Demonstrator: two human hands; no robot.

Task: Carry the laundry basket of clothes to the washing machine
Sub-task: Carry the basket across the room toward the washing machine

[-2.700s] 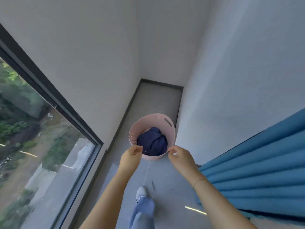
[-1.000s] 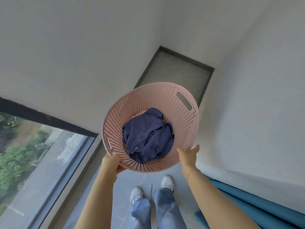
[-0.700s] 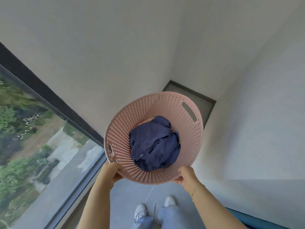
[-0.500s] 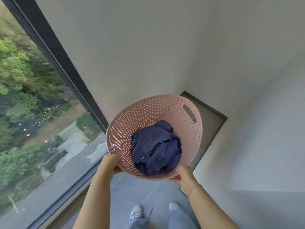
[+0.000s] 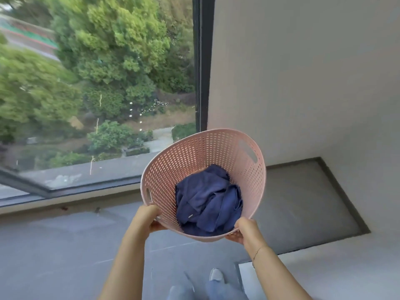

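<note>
A round pink perforated laundry basket (image 5: 194, 152) is held up off the floor in front of me, tilted with its opening toward me. Crumpled dark blue clothes (image 5: 207, 200) lie in its bottom. My left hand (image 5: 147, 219) grips the near rim at the lower left. My right hand (image 5: 246, 231) grips the near rim at the lower right, a thin bracelet on that wrist. No washing machine is in view.
A large floor-level window (image 5: 97, 94) with a dark frame fills the left, trees outside. A plain pale wall (image 5: 303, 72) stands to the right. Grey tiled floor (image 5: 65, 245) runs beneath me, with a dark skirting-edged corner (image 5: 303, 198) beyond the basket. My shoes (image 5: 216, 276) show below.
The basket was lifted from the floor and is carried in both hands. My view has swung left, so the window fills more of the frame and the blue curtain has gone out of sight.
</note>
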